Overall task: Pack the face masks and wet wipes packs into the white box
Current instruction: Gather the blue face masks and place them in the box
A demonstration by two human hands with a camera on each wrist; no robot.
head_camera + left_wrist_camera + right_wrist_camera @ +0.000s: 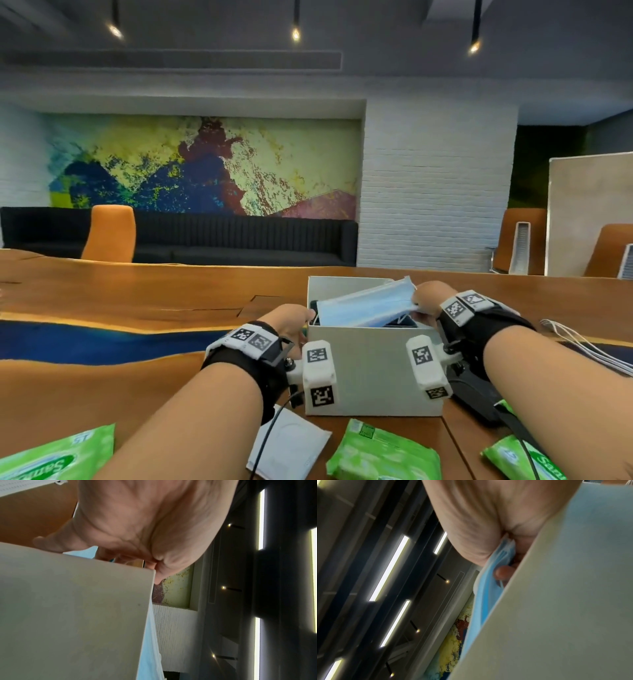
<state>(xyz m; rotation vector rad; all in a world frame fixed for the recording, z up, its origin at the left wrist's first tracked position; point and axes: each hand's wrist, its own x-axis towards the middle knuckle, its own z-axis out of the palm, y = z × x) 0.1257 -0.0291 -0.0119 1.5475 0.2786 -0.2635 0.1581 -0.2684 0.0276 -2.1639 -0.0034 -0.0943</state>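
An open white box (373, 370) stands on the wooden table in front of me. A stack of light-blue face masks (366, 306) lies tilted over its opening, the right end higher. My left hand (306, 317) holds the stack's left end at the box's rim, with its fingers partly hidden inside. My right hand (416, 301) pinches the right end. In the right wrist view a fingertip (503, 573) presses on the masks (488, 588) beside the box wall (556, 615). The left wrist view shows the box wall (68, 608) and a blue mask edge (150, 642).
Three green wet wipes packs lie near the table's front edge: left (54, 455), middle (380, 452), right (513, 459). A flat white packet (287, 442) lies beside the box. White cords (582, 346) lie at the right. Something dark (400, 322) sits inside the box.
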